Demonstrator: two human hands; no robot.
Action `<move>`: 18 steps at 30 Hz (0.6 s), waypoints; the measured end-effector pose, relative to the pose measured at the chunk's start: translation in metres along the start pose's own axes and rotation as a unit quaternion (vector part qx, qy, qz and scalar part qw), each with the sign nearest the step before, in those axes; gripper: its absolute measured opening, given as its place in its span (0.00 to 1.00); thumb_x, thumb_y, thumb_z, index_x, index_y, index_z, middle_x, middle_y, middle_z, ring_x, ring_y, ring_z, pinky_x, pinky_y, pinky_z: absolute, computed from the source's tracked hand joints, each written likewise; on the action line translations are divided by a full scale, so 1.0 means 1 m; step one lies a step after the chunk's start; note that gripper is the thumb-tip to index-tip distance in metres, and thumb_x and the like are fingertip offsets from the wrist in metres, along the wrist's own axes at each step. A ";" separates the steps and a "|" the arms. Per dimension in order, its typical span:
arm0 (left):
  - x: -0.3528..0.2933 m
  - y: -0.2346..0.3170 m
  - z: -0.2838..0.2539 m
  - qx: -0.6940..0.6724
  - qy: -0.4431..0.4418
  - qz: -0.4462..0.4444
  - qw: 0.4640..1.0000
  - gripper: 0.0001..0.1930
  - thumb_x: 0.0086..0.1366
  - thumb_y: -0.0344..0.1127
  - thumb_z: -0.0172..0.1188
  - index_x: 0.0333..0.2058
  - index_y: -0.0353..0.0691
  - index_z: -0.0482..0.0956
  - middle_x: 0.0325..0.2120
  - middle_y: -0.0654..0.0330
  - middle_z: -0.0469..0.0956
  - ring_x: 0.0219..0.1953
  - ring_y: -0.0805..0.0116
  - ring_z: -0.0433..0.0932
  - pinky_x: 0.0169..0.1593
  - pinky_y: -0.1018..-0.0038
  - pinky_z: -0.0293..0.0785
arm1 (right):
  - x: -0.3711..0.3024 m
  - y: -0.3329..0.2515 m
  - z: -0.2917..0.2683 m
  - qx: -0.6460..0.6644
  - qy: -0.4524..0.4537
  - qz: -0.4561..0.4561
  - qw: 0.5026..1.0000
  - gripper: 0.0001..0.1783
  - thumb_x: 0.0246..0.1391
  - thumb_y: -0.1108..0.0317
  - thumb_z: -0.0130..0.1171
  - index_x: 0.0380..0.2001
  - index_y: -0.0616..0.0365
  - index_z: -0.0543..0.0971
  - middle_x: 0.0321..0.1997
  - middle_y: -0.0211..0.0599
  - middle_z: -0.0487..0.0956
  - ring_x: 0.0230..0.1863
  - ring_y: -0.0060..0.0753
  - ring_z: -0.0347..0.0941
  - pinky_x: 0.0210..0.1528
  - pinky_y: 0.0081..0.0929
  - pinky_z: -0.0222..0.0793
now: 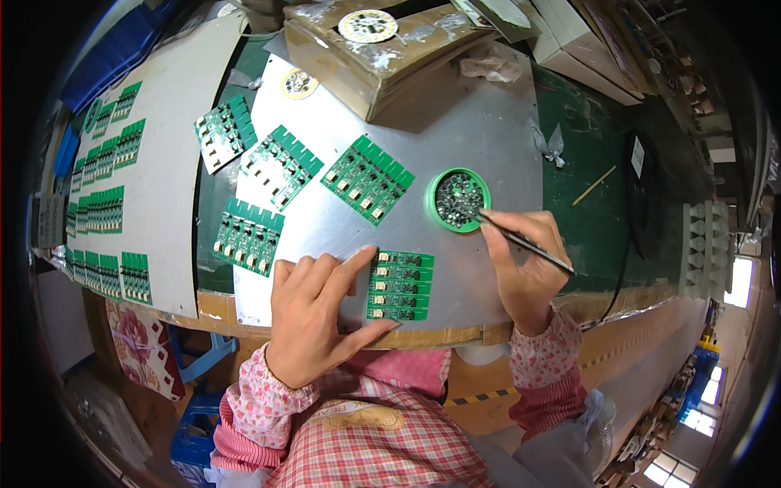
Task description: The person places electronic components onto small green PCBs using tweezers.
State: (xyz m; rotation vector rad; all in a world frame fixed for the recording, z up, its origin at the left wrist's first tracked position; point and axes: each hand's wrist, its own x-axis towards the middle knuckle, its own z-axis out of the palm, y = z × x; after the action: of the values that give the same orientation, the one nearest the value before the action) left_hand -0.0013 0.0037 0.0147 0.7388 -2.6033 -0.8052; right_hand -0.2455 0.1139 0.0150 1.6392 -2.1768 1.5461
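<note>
A green circuit board panel (401,286) lies flat near the table's front edge. My left hand (313,305) is spread at its left side, the index fingertip at the upper left corner and the thumb at the lower edge. Pinched in my right hand (533,256) is a pair of dark tweezers (533,250). The tweezer tips reach the right rim of a round green dish (432,213), which holds many tiny dark and silvery parts. Whether the tips grip a part is too small to tell.
More board panels (368,179) lie left of the dish on the metal sheet (480,130). Rows of boards (102,211) stand on a pale board at far left. A brown cardboard box (382,65) is at the back. A thin wooden stick (594,185) lies on the green mat.
</note>
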 end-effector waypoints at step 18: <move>0.000 -0.002 0.001 -0.007 0.007 0.011 1.000 0.43 0.47 0.51 0.79 0.62 0.42 0.75 0.30 0.66 0.71 0.34 0.65 0.69 0.43 0.65 0.59 | -0.015 -0.015 0.011 0.061 -0.193 -0.104 0.974 0.15 0.44 0.76 0.77 0.38 0.58 0.87 0.40 0.27 0.88 0.35 0.30 0.80 0.37 0.26 0.78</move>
State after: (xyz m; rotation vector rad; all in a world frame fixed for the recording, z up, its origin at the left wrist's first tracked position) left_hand -0.0011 0.0024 0.0124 0.7092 -2.5856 -0.8080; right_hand -0.2221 0.1174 0.0113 2.2917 -2.0054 1.4247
